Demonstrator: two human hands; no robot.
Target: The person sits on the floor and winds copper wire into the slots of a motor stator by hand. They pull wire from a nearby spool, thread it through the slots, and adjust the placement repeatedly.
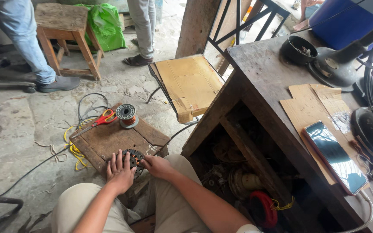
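Note:
A round dark motor stator [135, 159] with copper windings lies at the near edge of a low wooden board [109, 140]. My left hand [120, 171] rests flat on its left side, fingers spread. My right hand [156, 165] grips its right rim with curled fingers. Farther back on the board stand a spool of copper wire [127, 114] and red-handled scissors [96, 121]. My knees in beige trousers sit below the board.
A dark wooden workbench [264, 82] stands at right with a phone [336, 156], cardboard and fan parts on top. A cardboard-topped stool [189, 84] is behind. Yellow and black wires [75, 149] lie on the floor. Two people's legs and a wooden stool [65, 34] are at the back.

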